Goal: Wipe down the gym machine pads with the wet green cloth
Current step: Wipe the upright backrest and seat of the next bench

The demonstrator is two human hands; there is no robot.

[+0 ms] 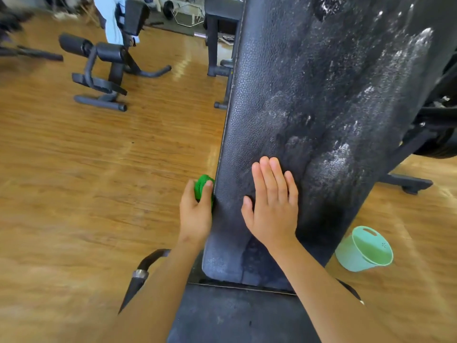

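A long black back pad (321, 100) of a gym bench runs up the middle of the head view, streaked with wet patches and white foam. My left hand (195, 214) grips a bunched green cloth (201, 185) against the pad's left side edge. My right hand (273, 206) lies flat on the pad's lower surface, fingers straight and together. Below them the black seat pad (237, 315) adjoins the back pad.
A mint green bucket (364, 250) stands on the wooden floor (99, 169) to the right of the bench. Another black machine with roller pads (103, 63) stands at the back left. Bench legs (408, 183) stick out at right, and a black handle (141, 273) at lower left.
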